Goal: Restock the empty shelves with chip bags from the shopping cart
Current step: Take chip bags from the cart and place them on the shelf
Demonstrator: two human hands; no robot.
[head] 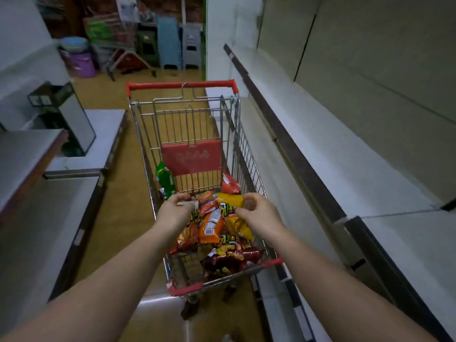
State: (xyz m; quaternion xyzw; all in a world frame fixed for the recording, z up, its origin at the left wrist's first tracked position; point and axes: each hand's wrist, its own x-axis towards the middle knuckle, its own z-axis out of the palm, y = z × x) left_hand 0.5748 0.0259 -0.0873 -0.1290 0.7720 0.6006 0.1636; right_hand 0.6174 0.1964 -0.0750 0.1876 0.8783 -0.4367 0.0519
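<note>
1. Left hand hung over the left half of the shopping cart, fingers curled round the top corner of an orange-red chip bag; a pale strip showed at the fingertips, most likely the bag's seal edge, though blur kept this unsure. Judged as pinching the bag.
2. That bag ran from the left grip toward the person, long axis roughly along the cart's length. Glossy film, creased, barcode panel facing up on the orange chip bag just beneath it.
3. Right hand was at about the same reach as the left, fingers curled at the right edge of the yellow chip bag. Thumb and fingers appeared to pinch the edge; contact partly hidden by the hand itself.
4. Yellow bag lay directly left of the right grip and between the two hands, long axis also running toward the person, puffed and wrinkled.
5. Nearer the person than both grips: a dark red chip bag, lying crosswise at the cart's near end, untouched.
6. Empty shelves lay to the right of the right grip, well apart; judged the right hand nearer for placing.
</note>
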